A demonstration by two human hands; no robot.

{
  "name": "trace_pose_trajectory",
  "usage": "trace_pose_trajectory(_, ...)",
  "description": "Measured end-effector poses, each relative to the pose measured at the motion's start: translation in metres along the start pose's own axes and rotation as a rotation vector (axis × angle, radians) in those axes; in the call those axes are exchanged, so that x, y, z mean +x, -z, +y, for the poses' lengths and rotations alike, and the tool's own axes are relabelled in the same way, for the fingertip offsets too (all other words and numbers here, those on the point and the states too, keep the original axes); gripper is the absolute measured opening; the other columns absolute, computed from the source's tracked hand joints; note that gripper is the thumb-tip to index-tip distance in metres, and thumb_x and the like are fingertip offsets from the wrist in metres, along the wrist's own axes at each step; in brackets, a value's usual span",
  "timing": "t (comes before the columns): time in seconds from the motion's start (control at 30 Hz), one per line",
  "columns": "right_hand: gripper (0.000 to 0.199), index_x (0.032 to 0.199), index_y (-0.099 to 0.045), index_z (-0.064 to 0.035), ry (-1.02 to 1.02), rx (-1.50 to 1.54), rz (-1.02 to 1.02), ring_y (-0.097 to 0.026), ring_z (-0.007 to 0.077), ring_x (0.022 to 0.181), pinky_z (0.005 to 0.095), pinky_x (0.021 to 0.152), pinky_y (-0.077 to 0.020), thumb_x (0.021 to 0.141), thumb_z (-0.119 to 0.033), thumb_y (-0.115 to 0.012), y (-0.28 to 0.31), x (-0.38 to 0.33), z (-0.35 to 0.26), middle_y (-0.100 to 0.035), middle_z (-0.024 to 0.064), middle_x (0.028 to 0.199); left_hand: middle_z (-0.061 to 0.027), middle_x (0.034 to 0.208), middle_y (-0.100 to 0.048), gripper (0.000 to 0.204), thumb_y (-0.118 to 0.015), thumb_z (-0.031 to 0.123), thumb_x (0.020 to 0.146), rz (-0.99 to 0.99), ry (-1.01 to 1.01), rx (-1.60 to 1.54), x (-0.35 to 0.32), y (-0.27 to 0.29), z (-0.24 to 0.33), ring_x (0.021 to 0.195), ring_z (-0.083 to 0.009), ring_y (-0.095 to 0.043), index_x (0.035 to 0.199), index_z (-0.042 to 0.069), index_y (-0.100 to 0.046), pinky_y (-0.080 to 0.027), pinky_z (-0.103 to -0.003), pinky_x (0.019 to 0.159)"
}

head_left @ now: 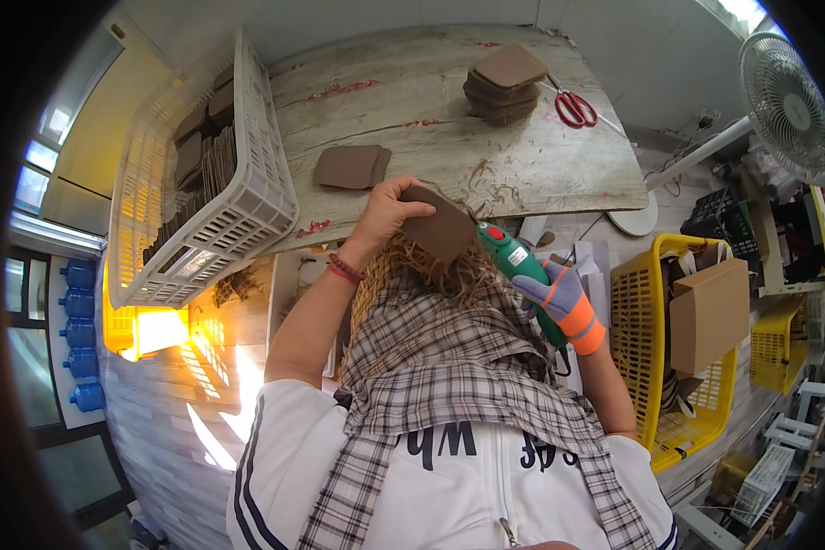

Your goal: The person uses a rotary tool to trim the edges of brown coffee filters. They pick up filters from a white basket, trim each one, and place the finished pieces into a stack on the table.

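Wood-grain table [412,82], red-smeared; stack of brown pads [504,89] toward far right, red-handled scissors [575,109] beside it, overlapping brown pads [346,168] near front edge, scattered shavings [482,174].

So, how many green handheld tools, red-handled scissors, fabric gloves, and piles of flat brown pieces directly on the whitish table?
Green handheld tool, in the right hand: 1
Red-handled scissors: 1
Grey-and-orange fabric glove: 1
Piles on the table: 2, one tall pile, one low pile
Total: 5

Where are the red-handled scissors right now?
In the head view, the red-handled scissors lie toward the right end of the table, just right of the stack of brown pieces.
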State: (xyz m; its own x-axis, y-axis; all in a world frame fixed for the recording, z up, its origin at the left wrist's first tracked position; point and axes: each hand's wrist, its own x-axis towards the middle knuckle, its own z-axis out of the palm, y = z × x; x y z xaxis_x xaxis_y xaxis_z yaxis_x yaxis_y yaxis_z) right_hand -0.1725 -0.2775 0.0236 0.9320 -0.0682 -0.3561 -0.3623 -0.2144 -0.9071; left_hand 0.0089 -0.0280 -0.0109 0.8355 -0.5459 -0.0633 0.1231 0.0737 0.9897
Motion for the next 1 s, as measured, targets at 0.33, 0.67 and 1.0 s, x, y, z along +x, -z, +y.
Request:
trace_pose_trajectory(0.33,0.038,0.096,-0.061,-0.0009,0.026,-0.062,-0.015,-0.050,0.0047,0.055,0.0214,0.049,-0.0401,0.078,-0.032,-0.074,-0.009,0.002,-0.004,-0.057,0.0001,0.065,-0.0006,0.079,-0.065,0.015,-0.071,0.002,0.072,-0.160,0.090,0.142,0.000,-0.013,0.004,0.071,-0.0072,-0.059,0.085,0.004,-0.063,-0.048,-0.023,0.065)
trace_pose_trajectory(0.67,0.039,0.098,-0.061,-0.0004,-0.032,-0.012,-0.080,-0.049,0.0050,0.056,0.0215,0.050,-0.0404,0.077,-0.030,-0.074,-0.015,0.010,-0.018,-0.057,-0.0009,0.068,0.0011,0.079,-0.064,0.017,-0.070,0.001,0.072,-0.328,0.171,0.286,0.000,-0.016,0.009,0.073,-0.0064,-0.056,0.087,0.003,-0.063,-0.046,-0.022,0.068)
trace_pose_trajectory(1.0,0.038,0.103,-0.059,0.0013,-0.004,0.222,0.027,-0.056,0.0074,0.056,0.0224,0.049,-0.0447,0.081,-0.027,-0.071,-0.005,0.020,0.015,-0.062,0.0025,0.072,-0.0034,0.087,-0.063,0.020,-0.062,0.001,0.081,0.319,0.003,-0.025,0.021,0.101,0.022,0.078,-0.0125,-0.060,0.101,0.005,-0.060,-0.050,-0.025,0.070)
